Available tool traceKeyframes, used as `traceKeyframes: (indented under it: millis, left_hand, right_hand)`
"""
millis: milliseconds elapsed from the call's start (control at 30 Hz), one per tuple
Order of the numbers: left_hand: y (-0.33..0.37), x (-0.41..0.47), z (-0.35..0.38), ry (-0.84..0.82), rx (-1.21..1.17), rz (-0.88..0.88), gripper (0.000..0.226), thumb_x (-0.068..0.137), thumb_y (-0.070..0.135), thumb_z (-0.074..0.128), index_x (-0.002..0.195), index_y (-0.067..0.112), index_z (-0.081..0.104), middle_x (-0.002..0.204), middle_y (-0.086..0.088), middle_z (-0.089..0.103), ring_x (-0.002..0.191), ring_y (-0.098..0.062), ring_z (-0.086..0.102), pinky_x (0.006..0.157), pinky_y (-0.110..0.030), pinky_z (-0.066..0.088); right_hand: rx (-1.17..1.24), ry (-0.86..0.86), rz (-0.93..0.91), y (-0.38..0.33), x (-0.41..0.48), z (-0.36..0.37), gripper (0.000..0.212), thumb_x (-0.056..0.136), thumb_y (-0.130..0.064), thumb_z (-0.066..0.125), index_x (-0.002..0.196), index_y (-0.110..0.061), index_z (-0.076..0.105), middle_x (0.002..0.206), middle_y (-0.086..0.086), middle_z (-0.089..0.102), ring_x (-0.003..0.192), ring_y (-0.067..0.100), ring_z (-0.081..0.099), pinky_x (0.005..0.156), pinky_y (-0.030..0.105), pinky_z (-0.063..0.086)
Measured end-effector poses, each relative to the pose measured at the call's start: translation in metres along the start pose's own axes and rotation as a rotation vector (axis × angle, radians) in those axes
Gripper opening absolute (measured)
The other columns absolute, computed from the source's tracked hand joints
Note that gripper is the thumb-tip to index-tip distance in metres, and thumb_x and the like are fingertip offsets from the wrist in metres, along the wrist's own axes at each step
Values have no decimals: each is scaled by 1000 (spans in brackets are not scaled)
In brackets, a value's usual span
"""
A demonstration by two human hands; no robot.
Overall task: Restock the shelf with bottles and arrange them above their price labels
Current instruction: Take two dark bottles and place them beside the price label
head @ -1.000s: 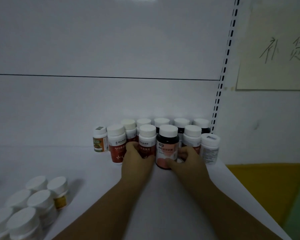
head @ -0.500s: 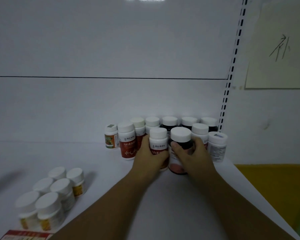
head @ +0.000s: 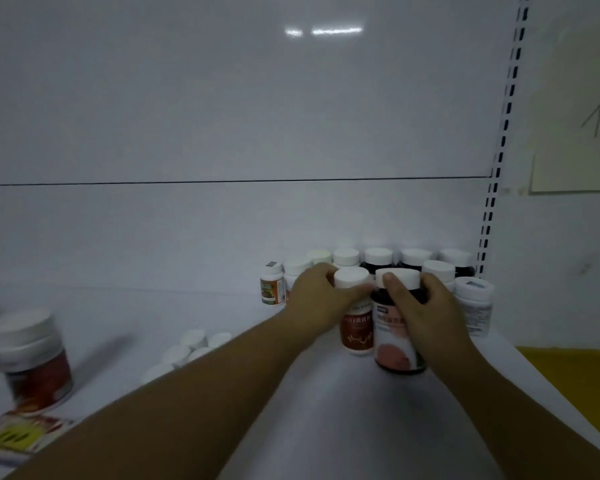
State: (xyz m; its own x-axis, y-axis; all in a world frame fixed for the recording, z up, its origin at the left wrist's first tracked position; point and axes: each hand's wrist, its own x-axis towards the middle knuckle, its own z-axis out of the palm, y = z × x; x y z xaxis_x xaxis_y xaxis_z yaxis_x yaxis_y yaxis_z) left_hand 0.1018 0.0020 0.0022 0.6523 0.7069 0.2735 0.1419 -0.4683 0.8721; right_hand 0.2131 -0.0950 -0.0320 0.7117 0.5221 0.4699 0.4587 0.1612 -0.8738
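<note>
White caps topped the bottles on the pale shelf [head: 343, 417]. Our left hand [head: 321, 294] gripped the red-labelled bottle [head: 358, 329] just under its cap, thumb across the front and fingers curled behind. Our right hand [head: 421, 306] wrapped the dark bottle [head: 397, 346] with the pink label, thumb laid on its cap. Both stood upright and touching, at the front of a cluster packed near the back panel, beside the slotted upright [head: 503, 133]. A small orange-labelled bottle [head: 271, 288] stood at the cluster's left end, a white bottle [head: 474, 308] at its right. Well apart to the left sat a group of small bottles [head: 192, 346] and a blurred red bottle [head: 37, 365].
</note>
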Motion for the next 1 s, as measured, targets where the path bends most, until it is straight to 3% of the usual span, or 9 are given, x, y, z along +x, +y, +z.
traceKeyframes:
  millis: [67, 167, 300, 400, 500, 633, 733, 833, 1000]
  left_hand:
    - [18, -3, -41, -12, 80, -22, 25, 75, 34, 76, 89, 19, 61, 89, 2, 66, 82, -14, 65, 67, -25, 54]
    - [43, -11, -107, -20, 178, -13, 42, 75, 28, 77, 109, 11, 59, 101, -7, 64, 89, -22, 66, 74, -32, 59]
    - [53, -28, -195, -41, 281, -26, 28, 81, 21, 71, 104, 5, 64, 97, -8, 69, 88, -18, 69, 74, -29, 60]
    - [34, -42, -251, -55, 372, -104, 27, 79, 19, 73, 101, 6, 65, 99, -7, 70, 89, -19, 68, 76, -28, 59]
    - [5, -47, -289, -50, 432, -117, 34, 75, 18, 76, 106, 7, 65, 102, -6, 67, 92, -18, 64, 78, -27, 56]
    - [-19, -51, -314, -165, 478, -123, 39, 75, 23, 77, 110, 12, 64, 97, -2, 67, 85, -13, 63, 84, -32, 54]
    - [-30, -53, -318, -301, 567, -80, 36, 75, 25, 76, 108, 12, 66, 95, -1, 69, 83, -12, 65, 83, -32, 53]
    - [-41, -53, -315, -428, 679, -50, 36, 74, 27, 77, 106, 14, 65, 93, 2, 68, 82, -11, 64, 71, -25, 52]
    - [-50, -48, -318, -531, 773, -45, 27, 70, 30, 79, 89, 24, 60, 94, 3, 66, 88, -18, 64, 77, -30, 55]
  right_hand:
    - [5, -88, -46, -29, -7, 13, 22, 84, -43, 56, 97, -26, 55, 87, -14, 63, 82, 4, 62, 63, 20, 47]
    - [15, -206, -107, -75, -15, 42, 30, 80, -49, 55, 99, -26, 56, 90, -9, 66, 83, 8, 65, 69, 28, 53]
    - [106, -317, -140, -132, -32, 88, 51, 57, -60, 55, 94, -26, 61, 85, -4, 69, 77, 10, 67, 66, 28, 52]
    - [17, -394, -161, -157, -47, 121, 45, 67, -55, 59, 94, -18, 63, 78, -4, 67, 65, 5, 64, 54, 19, 46]
    - [-62, -425, -158, -175, -59, 152, 56, 60, -58, 57, 95, -16, 64, 78, -2, 68, 69, 9, 65, 57, 22, 48]
    - [-143, -424, -149, -188, -77, 187, 66, 51, -67, 53, 96, -20, 64, 84, -1, 70, 79, 16, 67, 69, 36, 55]
    - [-142, -386, -136, -190, -90, 204, 62, 50, -67, 52, 90, -21, 65, 80, -5, 69, 73, 9, 66, 61, 25, 50]
    - [-164, -354, -115, -191, -102, 211, 57, 55, -63, 52, 91, -22, 64, 76, -8, 67, 63, 0, 64, 54, 15, 44]
    - [-144, -311, -77, -194, -111, 210, 46, 59, -59, 50, 88, -25, 62, 75, -8, 63, 57, -5, 62, 45, 9, 43]
